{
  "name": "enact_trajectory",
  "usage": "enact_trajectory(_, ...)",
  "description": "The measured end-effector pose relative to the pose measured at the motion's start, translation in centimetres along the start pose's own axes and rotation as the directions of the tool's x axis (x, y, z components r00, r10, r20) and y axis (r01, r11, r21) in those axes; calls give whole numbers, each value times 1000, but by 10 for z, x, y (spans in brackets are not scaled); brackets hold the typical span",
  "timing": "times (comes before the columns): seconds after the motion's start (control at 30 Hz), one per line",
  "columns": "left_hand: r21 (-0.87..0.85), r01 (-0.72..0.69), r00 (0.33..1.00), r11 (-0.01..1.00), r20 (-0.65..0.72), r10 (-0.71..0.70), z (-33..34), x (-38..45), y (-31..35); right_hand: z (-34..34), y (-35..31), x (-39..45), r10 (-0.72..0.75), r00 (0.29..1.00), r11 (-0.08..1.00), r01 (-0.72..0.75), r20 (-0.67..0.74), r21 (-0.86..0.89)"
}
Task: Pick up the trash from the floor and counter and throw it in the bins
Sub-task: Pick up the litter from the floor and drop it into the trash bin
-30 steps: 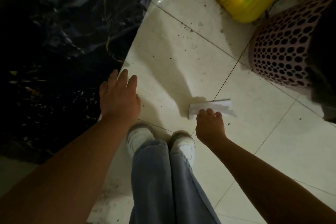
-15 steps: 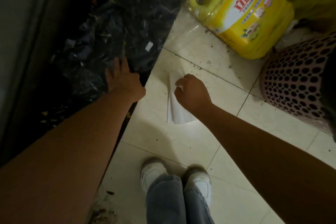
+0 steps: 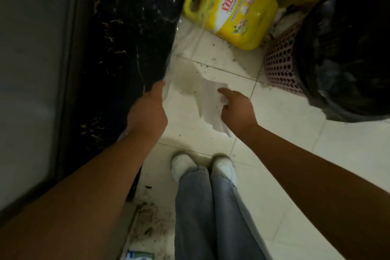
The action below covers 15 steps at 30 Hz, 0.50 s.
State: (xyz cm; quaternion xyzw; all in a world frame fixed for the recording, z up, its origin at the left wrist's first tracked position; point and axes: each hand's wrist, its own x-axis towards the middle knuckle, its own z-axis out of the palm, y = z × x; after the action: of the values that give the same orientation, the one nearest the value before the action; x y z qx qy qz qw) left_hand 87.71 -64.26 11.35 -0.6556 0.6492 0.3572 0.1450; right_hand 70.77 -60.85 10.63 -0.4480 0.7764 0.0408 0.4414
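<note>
Holding a white paper scrap (image 3: 213,101), the right hand (image 3: 237,110) has its fingers curled around the scrap's near edge while the index finger sticks out straight over it. The scrap hangs crumpled and blurred above the pale tiled floor (image 3: 295,154), between the two hands and clear of the tiles, as far as the blur allows one to judge. The left hand (image 3: 147,112) reaches forward beside the edge of a dark, speckled black plastic sheet (image 3: 130,48) that lies along the left of the floor; its fingertips are hidden against that dark edge (so I cannot tell whether they pinch it or merely touch it).

Ahead, a yellow jug (image 3: 230,10) with a red-lettered label lies on its side on the tiles, with a film of clear plastic (image 3: 185,38) trailing from it toward the left hand. To the right stands a pink perforated bin (image 3: 280,61), and just beside it a bin lined with a black bag (image 3: 348,44), well apart from the scrap. Small dark crumbs dot the tiles. Below, two white shoes (image 3: 202,167) and blue jeans (image 3: 211,217) show between the forearms.
</note>
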Motion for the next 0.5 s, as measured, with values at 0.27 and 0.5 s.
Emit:
enact_trajectory(0.27, 120, -185, 980, 975, -48, 191, -112, -97, 100, -157, 10, -110, 13, 981, 998, -24, -195, -54)
enact_trajectory(0.5, 418, -443, 895, 793, 162, 415, -174, -132, 250, -290, 67, -183, 186, 885, 981, -140, -427, 137)
